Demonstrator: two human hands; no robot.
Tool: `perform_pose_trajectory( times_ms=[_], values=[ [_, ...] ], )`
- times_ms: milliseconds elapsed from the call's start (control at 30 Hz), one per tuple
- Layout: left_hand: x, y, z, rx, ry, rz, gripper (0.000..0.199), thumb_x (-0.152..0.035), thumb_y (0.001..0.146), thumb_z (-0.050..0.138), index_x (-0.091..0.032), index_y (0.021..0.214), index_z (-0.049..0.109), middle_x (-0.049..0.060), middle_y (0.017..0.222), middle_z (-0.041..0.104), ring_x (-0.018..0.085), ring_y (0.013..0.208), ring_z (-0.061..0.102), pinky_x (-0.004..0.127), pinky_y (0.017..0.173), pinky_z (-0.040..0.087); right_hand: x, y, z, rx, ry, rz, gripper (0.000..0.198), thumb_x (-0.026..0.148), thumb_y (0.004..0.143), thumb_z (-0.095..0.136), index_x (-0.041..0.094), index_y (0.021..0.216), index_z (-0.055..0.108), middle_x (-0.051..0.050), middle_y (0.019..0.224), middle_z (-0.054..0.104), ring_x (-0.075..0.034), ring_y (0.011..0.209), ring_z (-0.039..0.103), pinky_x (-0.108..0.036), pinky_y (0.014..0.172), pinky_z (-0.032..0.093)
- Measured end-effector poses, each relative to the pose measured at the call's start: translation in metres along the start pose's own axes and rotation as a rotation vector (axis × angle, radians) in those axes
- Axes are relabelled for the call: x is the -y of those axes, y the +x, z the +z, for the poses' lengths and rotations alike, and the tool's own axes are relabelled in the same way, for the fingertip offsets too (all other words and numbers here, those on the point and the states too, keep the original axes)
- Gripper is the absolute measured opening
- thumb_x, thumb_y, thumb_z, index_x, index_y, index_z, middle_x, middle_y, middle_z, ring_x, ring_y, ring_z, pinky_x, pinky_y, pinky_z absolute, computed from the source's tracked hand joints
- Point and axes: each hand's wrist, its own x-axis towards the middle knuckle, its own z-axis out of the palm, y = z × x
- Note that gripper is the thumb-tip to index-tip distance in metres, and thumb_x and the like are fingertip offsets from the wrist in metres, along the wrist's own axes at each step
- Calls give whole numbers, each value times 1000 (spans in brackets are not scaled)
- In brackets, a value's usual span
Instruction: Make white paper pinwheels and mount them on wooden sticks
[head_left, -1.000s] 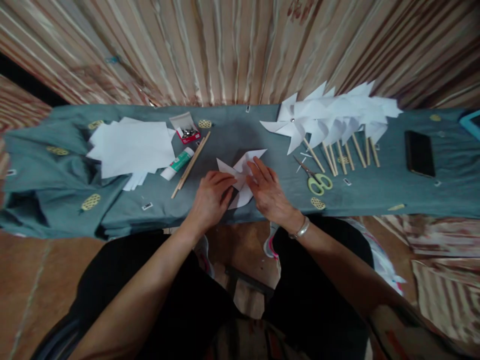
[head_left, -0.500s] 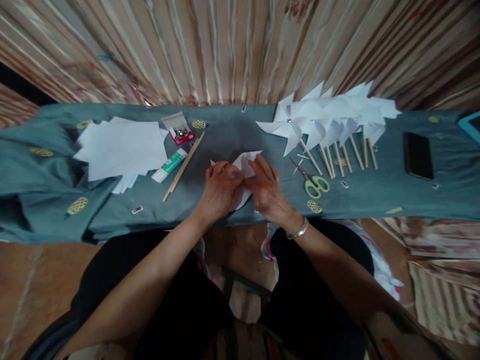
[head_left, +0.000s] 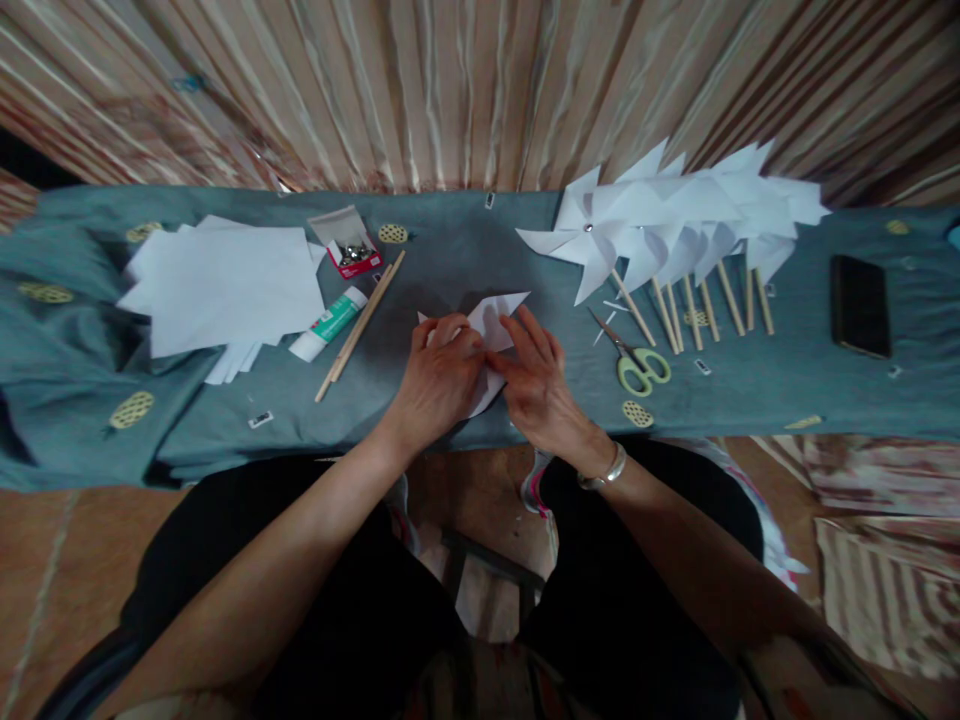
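A white paper pinwheel, folded and partly covered by my hands, lies on the cloth in front of me. Pressed over its left side, my left hand has its fingers curled on the paper near the middle. From the right, my right hand pinches the paper close to the same spot, thumb and fingers near the left fingertips. Whatever sits under the fingertips at the centre is hidden. A silver bracelet circles my right wrist.
Left of my hands are wooden sticks, a glue stick, an opened box of metal pins and stacked white paper. To the right lie green-handled scissors, several pinwheels on sticks and a phone.
The view has shifted a little, so the objects on both sides sit slightly farther outward and higher. Both hands stay on the paper pinwheel, with hardly any change in their grip.
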Motion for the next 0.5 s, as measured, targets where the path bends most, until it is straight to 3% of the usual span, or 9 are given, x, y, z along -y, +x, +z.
perform_pose_trajectory(
  times_ms=[300, 500],
  values=[
    [-3, 1, 0, -22, 149, 48, 25, -23, 97, 49, -20, 85, 71, 6, 98, 70, 29, 117, 53, 46, 100, 37, -2, 0, -12, 30, 15, -30, 41, 14, 89, 46, 22, 126, 60, -7, 163, 28, -31, 155, 11, -58, 120, 23],
    [-3, 1, -3, -14, 114, 61, 23, -20, 95, 50, -18, 87, 72, 9, 97, 70, 31, 116, 54, 50, 99, 39, 4, 1, -12, 10, -79, -65, 35, 12, 92, 42, 17, 119, 64, -13, 156, 40, -30, 153, 18, -54, 119, 26]
  ],
)
